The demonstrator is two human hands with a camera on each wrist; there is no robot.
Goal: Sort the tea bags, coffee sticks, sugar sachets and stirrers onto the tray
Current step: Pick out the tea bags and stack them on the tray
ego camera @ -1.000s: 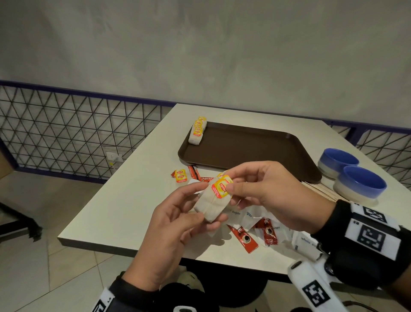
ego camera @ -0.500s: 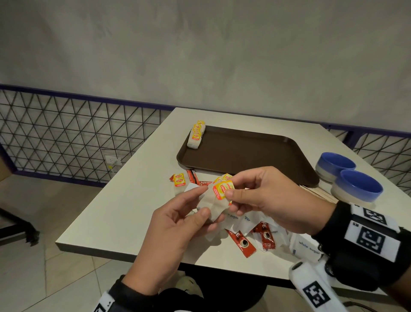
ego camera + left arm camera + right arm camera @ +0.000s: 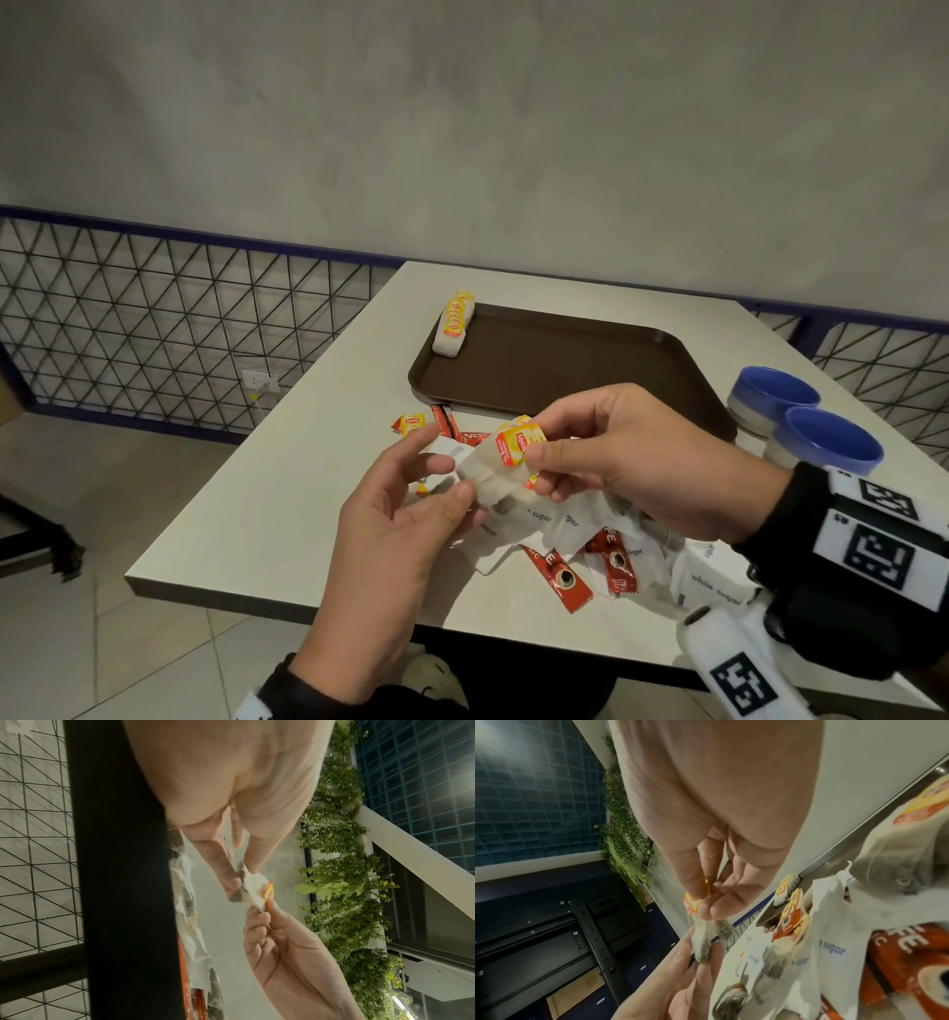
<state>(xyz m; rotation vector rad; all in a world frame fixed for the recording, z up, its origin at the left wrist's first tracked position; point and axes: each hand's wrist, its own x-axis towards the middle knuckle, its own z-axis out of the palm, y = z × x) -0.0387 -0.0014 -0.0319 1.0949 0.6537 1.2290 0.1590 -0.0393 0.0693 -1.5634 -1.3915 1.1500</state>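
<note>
Both hands hold a white tea bag (image 3: 493, 475) with a yellow-and-red tag above the near part of the table. My left hand (image 3: 452, 480) pinches its lower end between thumb and fingers. My right hand (image 3: 534, 452) pinches the tag end (image 3: 268, 894); the same pinch shows in the right wrist view (image 3: 695, 902). A row of tea bags (image 3: 453, 329) stands at the far left corner of the brown tray (image 3: 565, 360). Under my hands lie white sugar sachets (image 3: 544, 529), red coffee sticks (image 3: 562, 578) and more tea bags (image 3: 412, 424).
Two blue bowls (image 3: 827, 442) stand to the right of the tray, near the table's right edge. The white table (image 3: 267, 488) ends close in front of me. A wire-mesh fence (image 3: 154, 334) runs along the wall at the left.
The two hands with the tea bag have stayed in nearly the same place. The left fingers have shifted slightly along the bag's lower end.
</note>
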